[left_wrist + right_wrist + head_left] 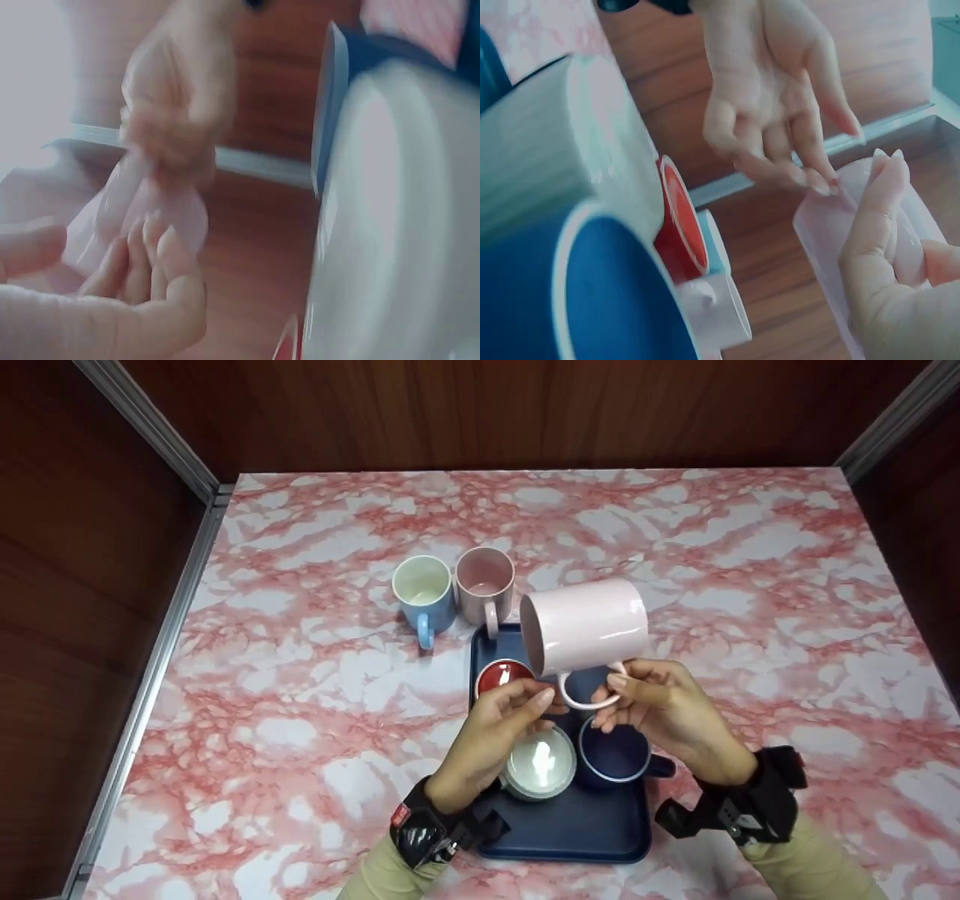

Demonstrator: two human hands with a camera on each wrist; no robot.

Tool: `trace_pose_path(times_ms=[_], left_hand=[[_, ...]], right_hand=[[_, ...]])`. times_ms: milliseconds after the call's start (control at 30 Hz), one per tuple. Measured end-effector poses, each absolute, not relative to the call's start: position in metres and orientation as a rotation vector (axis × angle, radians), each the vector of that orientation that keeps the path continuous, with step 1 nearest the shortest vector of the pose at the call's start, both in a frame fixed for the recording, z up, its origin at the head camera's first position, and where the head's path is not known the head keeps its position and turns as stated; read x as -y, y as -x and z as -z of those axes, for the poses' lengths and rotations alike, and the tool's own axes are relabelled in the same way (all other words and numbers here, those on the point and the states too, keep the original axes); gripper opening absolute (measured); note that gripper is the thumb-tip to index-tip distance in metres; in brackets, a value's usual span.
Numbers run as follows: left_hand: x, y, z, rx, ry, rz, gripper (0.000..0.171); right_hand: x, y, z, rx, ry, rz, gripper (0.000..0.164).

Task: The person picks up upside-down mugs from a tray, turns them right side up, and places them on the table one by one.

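Note:
In the head view a pale pink mug [596, 626] is held on its side above the tray, its mouth facing left and its handle hanging down. My right hand [671, 709] pinches that handle between thumb and fingers. Close to the mug's rim is my left hand [499, 731], its fingers loosely bent and gripping nothing. In the right wrist view the left hand's fingertips [821, 184] come up to the mug [821, 225]; whether they touch it I cannot tell. The left wrist view is blurred.
Beneath the hands lies a dark blue tray [562, 836] with a red mug [495, 673], a whitish mug [541, 761] and a navy mug [615, 754]. Behind its left corner a light blue mug [435, 615] and another pink mug [480, 589] stand on the marbled table [315, 780].

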State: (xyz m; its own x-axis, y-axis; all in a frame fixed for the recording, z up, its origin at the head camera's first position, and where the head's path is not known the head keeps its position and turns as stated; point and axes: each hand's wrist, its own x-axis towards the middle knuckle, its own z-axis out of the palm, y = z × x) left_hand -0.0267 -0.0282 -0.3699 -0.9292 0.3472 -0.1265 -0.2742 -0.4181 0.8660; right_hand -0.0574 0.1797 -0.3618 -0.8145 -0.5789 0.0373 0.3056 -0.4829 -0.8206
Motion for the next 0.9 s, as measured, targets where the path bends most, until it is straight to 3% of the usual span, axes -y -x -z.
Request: trace_pose_path(times_ms=[267, 900], left_hand=[[0.017, 0.029, 0.364, -0.91, 0.115, -2.54, 0.021], [0.006, 0.046, 0.359, -0.99, 0.108, -2.598, 0.024]], right_hand=[[-0.169, 0.056, 0.362, -1.038, 0.459, 2.307, 0.029], [-0.176, 0.068, 0.361, -1.469, 0.397, 2.127, 0.019]])
